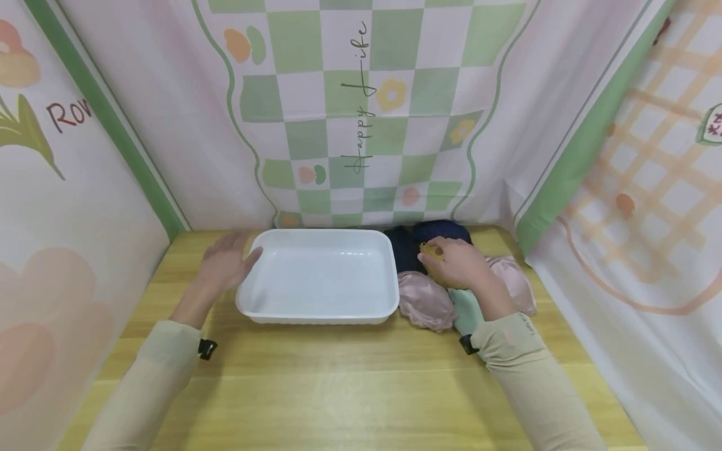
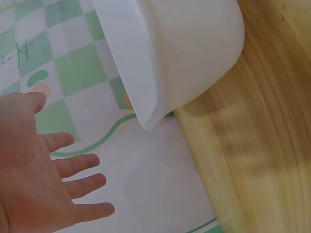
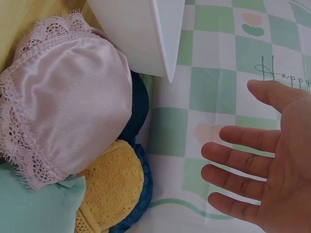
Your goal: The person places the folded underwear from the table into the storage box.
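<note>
A white plastic tray (image 1: 318,275) stands on the wooden table. My left hand (image 1: 222,262) hovers beside its left rim, fingers spread in the left wrist view and holding nothing. To the tray's right lies a cluster of folded, cup-shaped garments that look like bras. Over the yellow lace bra (image 3: 114,179) is my right hand (image 1: 459,260); the right wrist view shows its fingers extended and apart from the cloth. In front lies a pink satin bra with lace edging (image 1: 425,300), beside a mint green one (image 1: 465,310). The right forearm partly covers the mint one.
Two dark navy garments (image 1: 442,231) lie at the back of the cluster, against the curtain. A second pale pink bra (image 1: 514,282) sits at the far right. Printed curtains (image 1: 361,113) enclose the table (image 1: 338,388) at the back and both sides.
</note>
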{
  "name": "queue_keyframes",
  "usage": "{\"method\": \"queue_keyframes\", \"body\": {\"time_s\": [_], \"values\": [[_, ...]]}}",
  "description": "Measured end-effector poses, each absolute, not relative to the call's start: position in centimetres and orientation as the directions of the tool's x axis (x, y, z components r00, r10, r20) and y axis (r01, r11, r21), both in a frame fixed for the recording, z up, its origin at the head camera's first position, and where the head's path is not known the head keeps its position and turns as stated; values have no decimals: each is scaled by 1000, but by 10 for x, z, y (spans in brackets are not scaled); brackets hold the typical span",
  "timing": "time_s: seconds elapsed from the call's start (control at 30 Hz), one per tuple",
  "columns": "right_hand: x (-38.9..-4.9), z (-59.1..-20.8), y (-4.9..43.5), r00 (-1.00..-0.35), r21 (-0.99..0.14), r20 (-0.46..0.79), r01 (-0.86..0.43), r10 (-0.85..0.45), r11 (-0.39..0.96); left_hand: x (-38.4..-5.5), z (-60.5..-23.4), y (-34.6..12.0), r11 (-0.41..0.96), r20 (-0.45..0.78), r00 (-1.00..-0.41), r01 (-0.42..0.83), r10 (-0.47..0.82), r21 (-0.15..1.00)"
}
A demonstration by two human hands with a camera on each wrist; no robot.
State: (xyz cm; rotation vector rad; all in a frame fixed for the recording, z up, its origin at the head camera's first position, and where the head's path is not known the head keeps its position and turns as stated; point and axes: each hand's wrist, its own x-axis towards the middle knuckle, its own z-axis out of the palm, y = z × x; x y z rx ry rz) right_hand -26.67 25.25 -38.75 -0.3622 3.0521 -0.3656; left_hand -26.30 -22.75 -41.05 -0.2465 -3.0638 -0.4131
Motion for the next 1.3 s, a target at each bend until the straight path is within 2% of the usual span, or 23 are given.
{"method": "queue_keyframes", "body": {"time_s": [0.47,0.9,1.3], "values": [[-264,-392,257,-969,-241,-19,-234,-246,942,-264,-419,-234,939,-54,-995,60,83,340],[-261,-398,262,-964,-228,-14,-255,-265,940,-262,-427,-239,933,-82,-991,71,107,353],[-258,-404,266,-962,-261,7,-264,-271,929,-265,-435,-239,928,-99,-990,61,104,367]]}}
